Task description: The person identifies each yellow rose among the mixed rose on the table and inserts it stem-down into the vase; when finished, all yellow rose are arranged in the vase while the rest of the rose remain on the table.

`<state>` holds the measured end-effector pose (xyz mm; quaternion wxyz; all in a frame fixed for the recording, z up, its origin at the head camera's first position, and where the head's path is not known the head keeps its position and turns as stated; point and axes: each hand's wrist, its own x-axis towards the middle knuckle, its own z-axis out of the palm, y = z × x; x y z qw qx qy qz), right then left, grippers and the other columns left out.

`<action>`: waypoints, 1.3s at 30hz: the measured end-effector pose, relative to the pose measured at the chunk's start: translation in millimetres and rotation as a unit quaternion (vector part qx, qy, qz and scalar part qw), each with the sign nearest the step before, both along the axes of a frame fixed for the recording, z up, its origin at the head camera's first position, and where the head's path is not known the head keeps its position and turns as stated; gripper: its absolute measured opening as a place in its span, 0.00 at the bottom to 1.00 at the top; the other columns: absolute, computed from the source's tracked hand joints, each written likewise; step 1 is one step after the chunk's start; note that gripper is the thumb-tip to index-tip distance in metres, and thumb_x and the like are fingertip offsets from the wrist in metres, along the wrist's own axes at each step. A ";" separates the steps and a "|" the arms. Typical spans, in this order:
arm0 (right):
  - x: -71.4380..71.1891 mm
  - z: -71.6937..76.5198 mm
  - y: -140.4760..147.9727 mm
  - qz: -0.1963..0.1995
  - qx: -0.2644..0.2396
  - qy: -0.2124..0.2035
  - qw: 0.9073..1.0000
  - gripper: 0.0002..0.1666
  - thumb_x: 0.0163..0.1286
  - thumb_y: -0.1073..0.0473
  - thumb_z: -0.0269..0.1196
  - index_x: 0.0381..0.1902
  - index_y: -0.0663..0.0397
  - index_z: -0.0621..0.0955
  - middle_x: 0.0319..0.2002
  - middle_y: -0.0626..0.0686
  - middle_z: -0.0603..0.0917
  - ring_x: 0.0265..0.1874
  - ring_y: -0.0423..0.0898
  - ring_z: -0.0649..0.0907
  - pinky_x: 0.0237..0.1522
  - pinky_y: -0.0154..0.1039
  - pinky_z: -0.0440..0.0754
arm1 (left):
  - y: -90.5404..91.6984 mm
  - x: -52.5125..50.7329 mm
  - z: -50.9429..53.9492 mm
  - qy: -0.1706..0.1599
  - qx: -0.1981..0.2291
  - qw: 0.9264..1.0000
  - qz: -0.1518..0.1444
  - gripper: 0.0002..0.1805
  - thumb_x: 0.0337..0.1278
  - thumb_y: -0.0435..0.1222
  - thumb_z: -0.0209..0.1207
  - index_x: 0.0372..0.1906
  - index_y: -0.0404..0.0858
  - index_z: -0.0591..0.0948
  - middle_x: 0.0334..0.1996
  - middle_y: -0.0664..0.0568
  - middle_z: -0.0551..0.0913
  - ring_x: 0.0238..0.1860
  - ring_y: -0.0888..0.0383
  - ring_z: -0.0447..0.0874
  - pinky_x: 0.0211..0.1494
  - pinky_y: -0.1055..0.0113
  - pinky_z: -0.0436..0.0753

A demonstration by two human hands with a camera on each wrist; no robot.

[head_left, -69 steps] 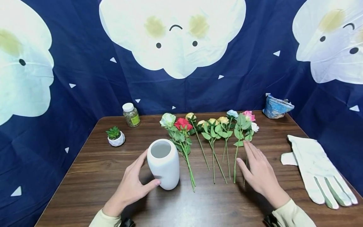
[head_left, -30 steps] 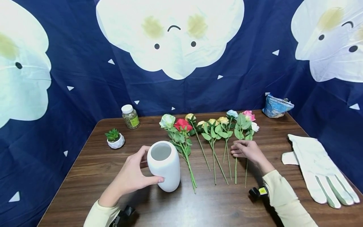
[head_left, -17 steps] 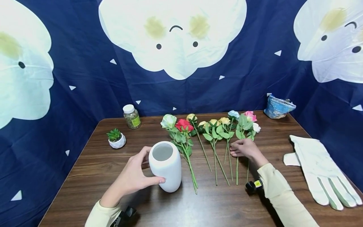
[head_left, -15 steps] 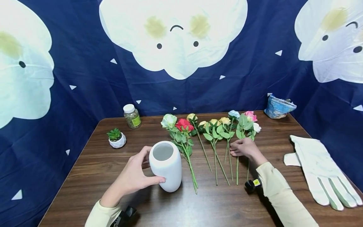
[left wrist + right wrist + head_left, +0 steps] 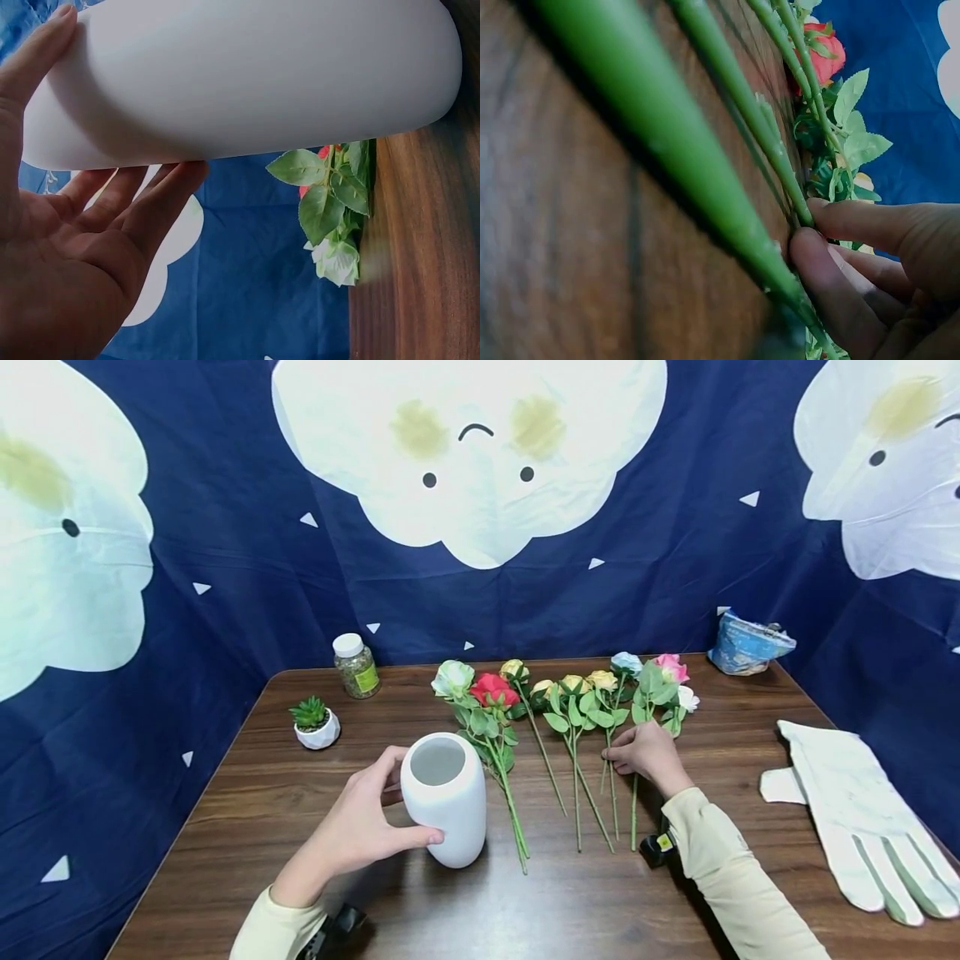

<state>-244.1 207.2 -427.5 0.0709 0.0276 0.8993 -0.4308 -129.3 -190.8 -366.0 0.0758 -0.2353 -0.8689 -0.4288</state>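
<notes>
A white vase [image 5: 447, 802] stands upright on the table, mouth upward. My left hand [image 5: 367, 827] grips it from the left, thumb on the near side and fingers round the back; the left wrist view shows the hand [image 5: 82, 247] against the vase [image 5: 255, 75]. Several artificial flowers lie in a row, heads toward the back. With thumb and forefinger my right hand [image 5: 648, 756] pinches a thin green stem [image 5: 612, 793] below the yellow and blue flowers. In the right wrist view the fingertips meet on that stem [image 5: 772, 154], while another stem [image 5: 675, 142] crosses close to the camera.
A small potted succulent [image 5: 317, 727] and a white-capped jar [image 5: 358, 670] stand at the back left. A blue clipped bag [image 5: 748, 646] is at the back right, and a white glove [image 5: 862, 810] lies at the right. Dark blue cloth [image 5: 480, 610] hangs behind.
The right hand went from spread fingers over the rightmost stems to pinching, and lately shifted a little left among them. The left hand's hold closed further round the vase.
</notes>
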 end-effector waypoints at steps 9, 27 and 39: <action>6.5 -0.8 -0.9 -0.010 -0.043 0.017 0.999 0.14 0.68 0.68 0.67 0.44 0.80 0.85 0.27 0.64 0.89 0.19 0.43 0.88 0.27 0.38 0.91 | -1.3 1.6 0.7 -0.004 0.007 1.000 -0.007 0.41 0.34 0.40 0.85 0.58 0.41 0.76 0.47 0.56 0.87 0.50 0.61 0.86 0.55 0.60 0.89; 12.3 15.7 0.7 -0.042 -0.175 -0.018 0.984 0.18 0.73 0.73 0.58 0.54 0.87 0.76 0.31 0.57 0.89 0.22 0.36 0.86 0.31 0.31 0.90 | -1.5 4.7 0.1 -0.024 0.025 0.999 -0.009 0.41 0.36 0.39 0.84 0.60 0.41 0.75 0.49 0.54 0.87 0.52 0.59 0.86 0.56 0.60 0.88; 10.8 15.6 17.0 -0.025 -0.253 -0.047 0.966 0.23 0.78 0.69 0.56 0.62 0.86 0.71 0.29 0.47 0.88 0.25 0.37 0.87 0.32 0.33 0.90 | 0.4 3.5 2.4 -0.024 0.019 0.999 -0.013 0.42 0.37 0.40 0.84 0.60 0.40 0.75 0.50 0.54 0.86 0.52 0.56 0.87 0.57 0.59 0.88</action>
